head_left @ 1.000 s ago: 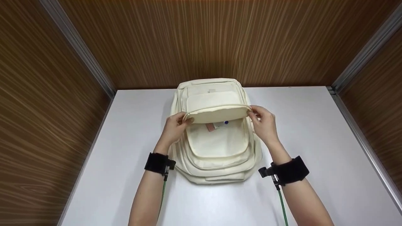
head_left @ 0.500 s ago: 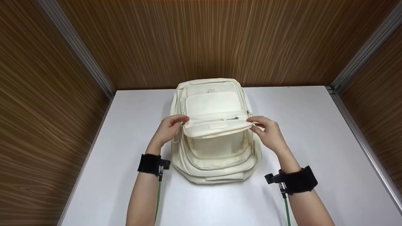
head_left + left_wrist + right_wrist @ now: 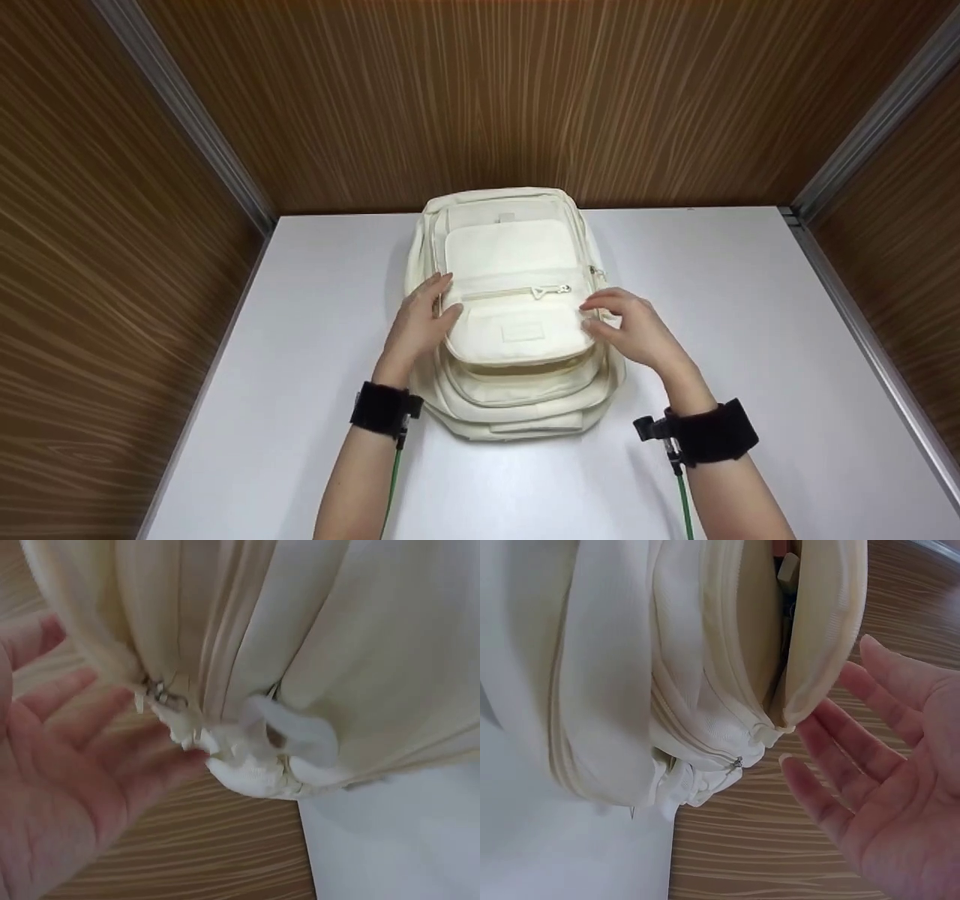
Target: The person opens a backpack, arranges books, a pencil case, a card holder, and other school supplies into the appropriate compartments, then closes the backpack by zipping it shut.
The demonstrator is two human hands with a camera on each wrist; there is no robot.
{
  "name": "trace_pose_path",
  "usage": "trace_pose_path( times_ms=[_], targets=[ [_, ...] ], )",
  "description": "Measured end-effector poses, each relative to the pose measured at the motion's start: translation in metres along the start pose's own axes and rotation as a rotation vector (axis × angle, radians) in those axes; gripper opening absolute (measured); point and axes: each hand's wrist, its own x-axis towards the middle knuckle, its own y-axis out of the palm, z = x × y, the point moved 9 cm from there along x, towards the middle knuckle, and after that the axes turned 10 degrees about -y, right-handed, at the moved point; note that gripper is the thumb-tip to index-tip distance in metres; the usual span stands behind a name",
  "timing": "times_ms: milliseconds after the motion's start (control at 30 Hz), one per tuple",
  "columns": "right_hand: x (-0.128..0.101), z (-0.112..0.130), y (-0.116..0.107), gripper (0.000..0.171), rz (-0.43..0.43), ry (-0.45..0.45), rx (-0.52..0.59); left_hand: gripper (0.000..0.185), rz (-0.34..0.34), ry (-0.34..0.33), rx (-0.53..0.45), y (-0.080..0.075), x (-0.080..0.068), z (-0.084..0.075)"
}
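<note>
Brown wood-grain walls close in a white worktop (image 3: 300,315), and a cream backpack (image 3: 517,405) lies flat in its middle, its long axis running straight away from the person.

The left hand (image 3: 420,324) lies against the left edge of the front pocket flap (image 3: 517,334), fingers straight and relaxed; its grip closes on nothing. The left wrist view shows the palm open, with the fingertips (image 3: 161,765) just touching the bunched seam and a small metal zipper pull (image 3: 159,690).

Between the two hands the flap lies down over the pocket, its zipper line (image 3: 517,291) running crosswise just beyond the fingers.

The right hand (image 3: 630,330) sits at the flap's right edge, fingers loosely spread, holding nothing. In the right wrist view the pocket mouth (image 3: 780,645) gapes just ahead of the open fingers (image 3: 840,742), and something small shows inside, too hidden to name.

Both hands are equally near, the flap lying inward of each.
</note>
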Motion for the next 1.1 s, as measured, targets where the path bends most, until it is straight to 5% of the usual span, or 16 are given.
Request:
trace_pose_path(
  times_ms=[100, 333, 500, 800, 933, 1100],
  targets=[
    [0.004, 0.000, 0.006, 0.039, 0.007, 0.027, -0.039, 0.056, -0.051, -0.035, 0.053, 0.006, -0.002, 0.000],
    [0.009, -0.003, 0.028, 0.071, 0.117, 0.099, -0.119, 0.053, -0.025, -0.003, 0.112, 0.023, 0.001, 0.002],
    [0.014, 0.003, 0.031, 0.071, 0.133, 0.054, -0.230, 0.054, 0.009, -0.013, 0.106, 0.026, 0.005, 0.007],
    [0.038, 0.030, 0.048, 0.065, 0.247, -0.076, -0.401, 0.054, 0.035, 0.079, 0.067, 0.029, 0.026, 0.005],
    [0.048, 0.028, 0.057, 0.069, 0.324, -0.036, -0.427, 0.054, -0.012, 0.101, 0.006, 0.026, 0.030, 0.005],
    [0.056, 0.017, 0.062, 0.069, 0.377, 0.011, -0.429, 0.048, -0.156, 0.149, -0.123, 0.012, 0.029, 0.009]
  ],
)
